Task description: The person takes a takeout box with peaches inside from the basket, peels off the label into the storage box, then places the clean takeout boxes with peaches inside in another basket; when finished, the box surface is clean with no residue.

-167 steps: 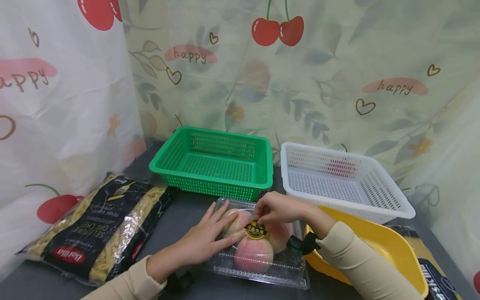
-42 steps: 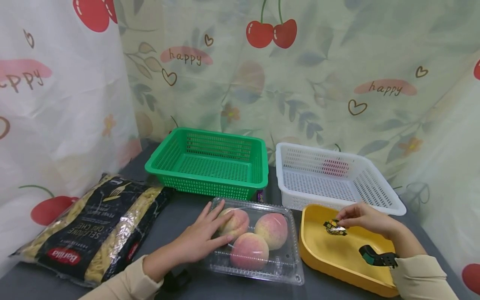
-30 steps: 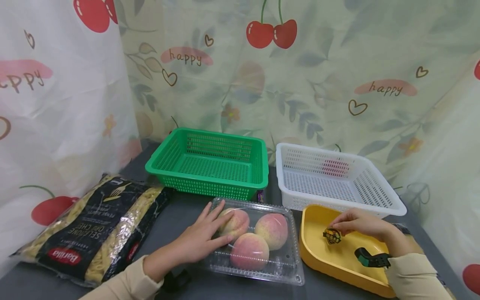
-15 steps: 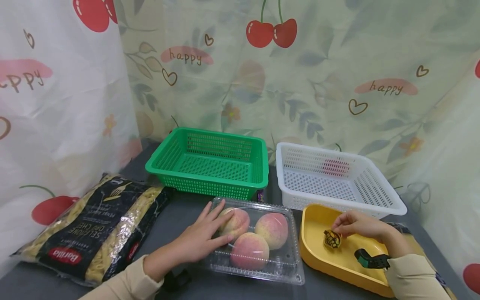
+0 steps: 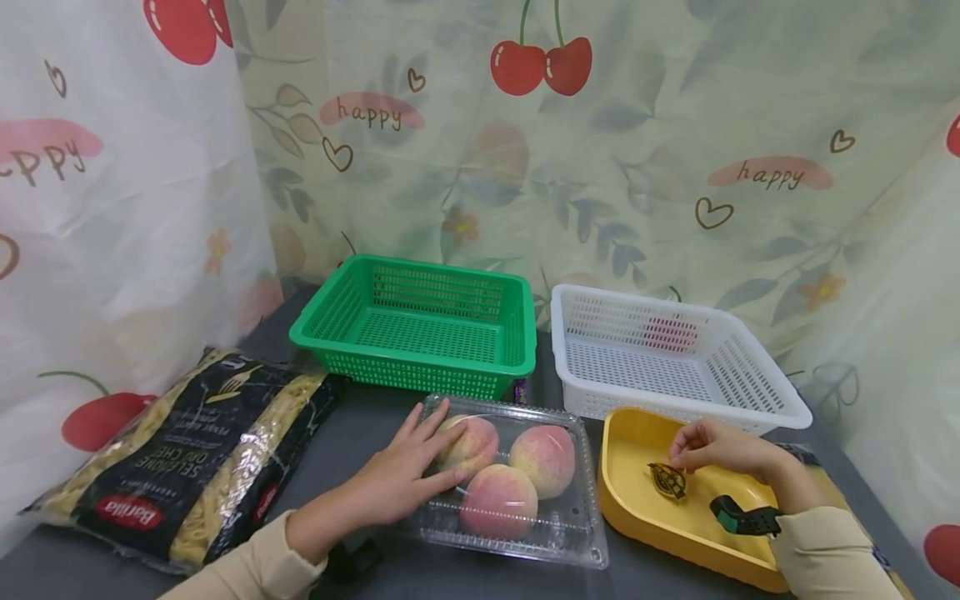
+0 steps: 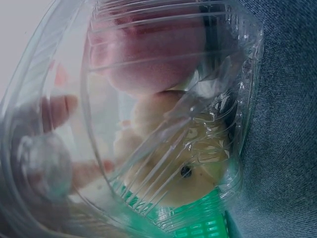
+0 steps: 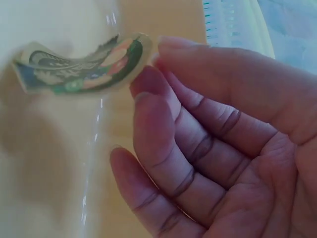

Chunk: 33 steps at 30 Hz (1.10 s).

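Observation:
My left hand (image 5: 405,477) rests with spread fingers on the left side of a clear plastic clamshell box (image 5: 564,523). Three pink-yellow peaches, one of them the front peach (image 5: 498,500), show through the lid. In the left wrist view the peaches (image 6: 148,49) appear behind the ribbed plastic. Over the yellow tray (image 5: 697,542), my right hand (image 5: 720,450) pinches a black-and-gold label sticker (image 5: 667,482) by its edge. The right wrist view shows the sticker (image 7: 81,69) curled, its edge at the thumb and finger tips. Whether it touches the tray floor I cannot tell.
Behind the box stand a green basket (image 5: 420,379) and a white basket (image 5: 675,408). A black Barilla pasta bag (image 5: 187,458) lies at the left. Another package (image 5: 832,492) is partly hidden right of the tray. Printed curtains (image 5: 450,167) close off the back and sides.
The sticker was on the box lid and has moved right, over the yellow tray, with my right hand. Lately it has turned and sunk slightly. My left hand has stayed on the box.

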{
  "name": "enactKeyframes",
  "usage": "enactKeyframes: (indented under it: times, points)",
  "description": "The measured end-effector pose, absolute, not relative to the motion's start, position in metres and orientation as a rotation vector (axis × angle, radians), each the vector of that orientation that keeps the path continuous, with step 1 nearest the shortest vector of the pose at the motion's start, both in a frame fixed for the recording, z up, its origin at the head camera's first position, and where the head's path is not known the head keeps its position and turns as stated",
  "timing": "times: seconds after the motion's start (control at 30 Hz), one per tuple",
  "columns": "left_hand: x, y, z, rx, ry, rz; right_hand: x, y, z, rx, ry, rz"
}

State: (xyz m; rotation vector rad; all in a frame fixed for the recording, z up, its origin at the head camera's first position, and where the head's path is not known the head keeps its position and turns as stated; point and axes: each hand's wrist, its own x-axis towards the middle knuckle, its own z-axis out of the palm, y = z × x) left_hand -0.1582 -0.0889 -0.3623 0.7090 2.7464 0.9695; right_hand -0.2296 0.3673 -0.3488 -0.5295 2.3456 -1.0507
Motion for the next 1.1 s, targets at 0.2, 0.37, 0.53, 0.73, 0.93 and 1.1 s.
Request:
enactKeyframes:
  times: [0.2,0.37,0.53,0.73,0.93,1.1]
  points:
    - [-0.159,-0.089,-0.362,0.712,2.745,0.972,-0.228,0.368,-0.344,-0.458,2.412,-1.026]
    - [-0.159,-0.089,-0.362,0.718,2.743,0.978,-0.227,0.37,-0.339,-0.471,2.44,-1.026]
    - [-0.157,-0.092,-0.363,0.713,2.73,0.997,-0.227,0.367,-0.337,-0.472,2.44,-1.038]
    - [-0.156,-0.095,-0.363,0.705,2.702,1.025,-0.227,0.357,-0.331,-0.478,2.448,-1.029]
    - [-0.153,-0.103,-0.362,0.698,2.693,1.023,-0.228,0.345,-0.325,-0.544,2.424,-1.051]
    - [-0.15,-0.109,-0.362,0.695,2.704,1.028,-0.228,0.333,-0.319,-0.572,2.422,-1.053]
